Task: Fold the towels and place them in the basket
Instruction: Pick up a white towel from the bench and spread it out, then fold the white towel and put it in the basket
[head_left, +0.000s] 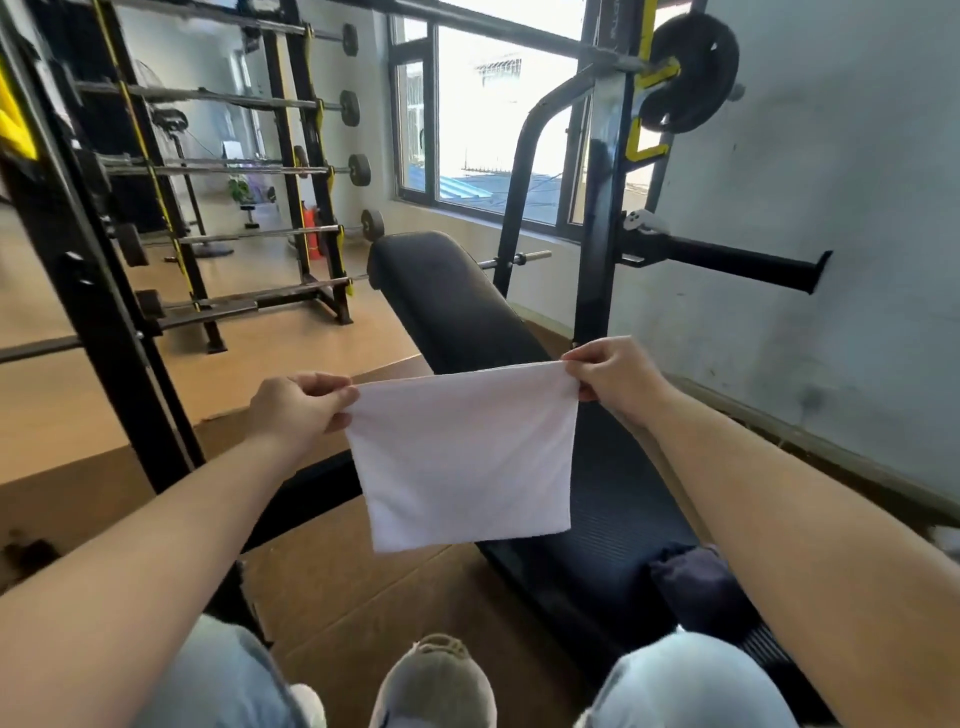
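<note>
Pinching the white towel's (462, 457) top corners — left hand (296, 408), right hand (615, 382).

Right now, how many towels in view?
1. A white towel hangs in the air over the bench, its top corners pinched by the left hand and right hand. No basket or other towels visible; some may be out of frame.

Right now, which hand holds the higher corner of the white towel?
The right hand: its corner of the white towel sits higher than the left hand's.

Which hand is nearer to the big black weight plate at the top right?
The right hand, below the weight plate, holding the towel; the left hand lies farther left.
</note>
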